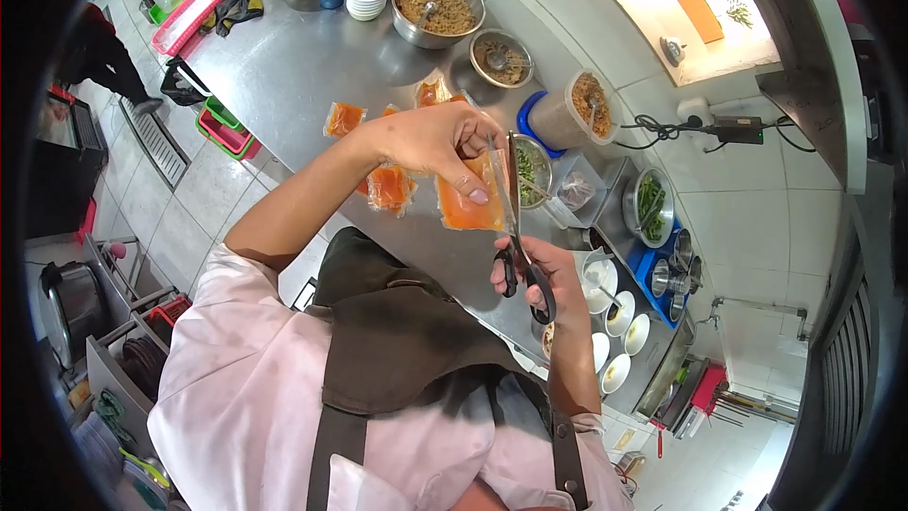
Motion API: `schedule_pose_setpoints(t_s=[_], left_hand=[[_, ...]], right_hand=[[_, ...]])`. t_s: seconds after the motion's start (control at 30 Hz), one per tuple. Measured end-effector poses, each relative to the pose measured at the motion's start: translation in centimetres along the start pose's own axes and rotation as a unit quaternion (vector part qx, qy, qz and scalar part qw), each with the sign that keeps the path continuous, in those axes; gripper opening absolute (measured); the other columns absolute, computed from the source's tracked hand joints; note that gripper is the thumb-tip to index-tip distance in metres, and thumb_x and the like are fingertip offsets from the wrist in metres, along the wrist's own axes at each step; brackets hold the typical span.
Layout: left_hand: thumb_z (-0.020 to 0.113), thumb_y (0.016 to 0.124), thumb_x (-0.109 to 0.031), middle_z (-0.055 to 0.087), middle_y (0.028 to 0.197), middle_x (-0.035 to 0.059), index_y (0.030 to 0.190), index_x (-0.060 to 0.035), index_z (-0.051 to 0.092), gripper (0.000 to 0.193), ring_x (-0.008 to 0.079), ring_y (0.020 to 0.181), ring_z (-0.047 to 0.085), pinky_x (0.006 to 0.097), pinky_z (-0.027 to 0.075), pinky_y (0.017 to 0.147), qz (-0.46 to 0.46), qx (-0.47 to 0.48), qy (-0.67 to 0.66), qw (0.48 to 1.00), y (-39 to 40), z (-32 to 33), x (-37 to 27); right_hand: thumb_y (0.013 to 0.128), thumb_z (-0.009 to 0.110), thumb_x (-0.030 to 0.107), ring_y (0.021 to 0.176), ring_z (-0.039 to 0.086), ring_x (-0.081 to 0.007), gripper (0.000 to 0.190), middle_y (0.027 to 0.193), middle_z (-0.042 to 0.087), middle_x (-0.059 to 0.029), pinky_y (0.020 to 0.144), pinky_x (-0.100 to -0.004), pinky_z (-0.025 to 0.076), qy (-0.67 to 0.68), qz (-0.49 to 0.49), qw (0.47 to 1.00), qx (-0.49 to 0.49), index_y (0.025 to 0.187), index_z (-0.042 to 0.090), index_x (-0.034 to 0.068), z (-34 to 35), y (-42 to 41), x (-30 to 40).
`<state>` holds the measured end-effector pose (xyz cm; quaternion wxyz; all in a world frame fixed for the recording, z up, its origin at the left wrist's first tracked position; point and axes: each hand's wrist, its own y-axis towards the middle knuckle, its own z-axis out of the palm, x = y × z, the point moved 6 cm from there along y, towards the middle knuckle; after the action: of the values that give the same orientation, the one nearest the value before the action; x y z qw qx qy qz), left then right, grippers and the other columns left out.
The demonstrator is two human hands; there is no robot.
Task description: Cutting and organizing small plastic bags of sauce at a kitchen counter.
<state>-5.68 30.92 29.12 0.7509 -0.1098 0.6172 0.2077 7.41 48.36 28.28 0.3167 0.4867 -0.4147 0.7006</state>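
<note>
My left hand (454,142) pinches a clear plastic sachet of orange sauce (464,209) between thumb and fingers, above the steel counter. In my right hand (543,266) is a pair of black-handled scissors (516,227), its blades pointing away from me along the sachet's right edge. Whether the blades have cut the plastic I cannot tell. More orange sachets lie on the counter: one (345,118) at the left, another (390,188) below my left wrist, and a few (431,93) beyond my hand, partly hidden by it.
Beyond my hands stand a steel bowl of brown crumbly food (440,7), a smaller bowl (501,57) and a tilted plastic tub (567,110). Chopped greens (528,167) sit close behind the scissors. Several white bowls (621,312) line the right side. A person (106,57) stands at far left.
</note>
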Motion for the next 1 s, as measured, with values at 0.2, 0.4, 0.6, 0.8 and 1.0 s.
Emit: schedule_pose_setpoints(t_s=[0.2,0.4,0.6,0.8,1.0], left_hand=[[0.084,0.074,-0.009,0.065,0.076,-0.0018,0.104,0.0015,0.066,0.037,0.0023,0.065,0.051,0.0207,0.039,0.058,0.019,-0.022,-0.007,1.0,0.5,-0.1,1.1],[0.089,0.07,-0.02,0.037,0.059,-0.01,0.089,-0.0044,0.064,0.035,0.0023,0.054,0.033,0.0238,0.022,0.048,-0.004,-0.055,0.041,0.998,1.1,-0.1,1.7],[0.089,0.071,-0.022,0.03,0.061,-0.0104,0.069,-0.0113,0.049,0.042,0.0025,0.057,0.031,0.0247,0.022,0.05,-0.009,-0.075,-0.033,0.997,1.3,-1.0,5.6],[0.088,0.073,-0.021,0.025,0.063,-0.0096,0.058,-0.0163,0.026,0.063,0.0049,0.058,0.024,0.028,0.017,0.051,-0.039,-0.089,0.024,0.995,1.0,-0.9,6.5],[0.088,0.073,-0.02,0.023,0.061,-0.0094,0.056,-0.0168,0.024,0.066,0.0054,0.058,0.023,0.0284,0.017,0.051,-0.043,-0.055,0.048,0.996,0.6,-0.3,6.1]], right_hand=[[0.075,0.085,0.039,0.081,0.064,-0.0129,0.076,0.093,0.067,-0.0078,0.071,-0.0243,0.051,-0.018,0.017,1.0,-0.017,0.129,0.055,-0.004,-0.6,-0.1,-1.1],[0.077,0.083,0.041,0.077,0.064,-0.0151,0.072,0.089,0.067,-0.0084,0.068,-0.0266,0.051,-0.004,-0.038,0.999,-0.007,0.127,0.056,-0.003,-0.6,1.0,-1.2],[0.077,0.081,0.045,0.073,0.064,-0.0156,0.073,0.086,0.067,-0.0088,0.066,-0.0275,0.051,-0.023,0.006,0.999,-0.031,0.125,0.058,-0.004,-0.9,1.0,-3.0],[0.078,0.078,0.051,0.07,0.064,-0.0135,0.075,0.083,0.066,-0.0091,0.064,-0.0246,0.05,0.066,-0.004,0.997,-0.049,0.124,0.058,-0.006,-0.3,1.3,-3.8],[0.08,0.077,0.052,0.07,0.063,-0.0124,0.075,0.084,0.067,-0.0093,0.064,-0.0244,0.05,0.089,0.008,0.995,-0.041,0.123,0.057,-0.006,0.0,1.0,-5.1]])
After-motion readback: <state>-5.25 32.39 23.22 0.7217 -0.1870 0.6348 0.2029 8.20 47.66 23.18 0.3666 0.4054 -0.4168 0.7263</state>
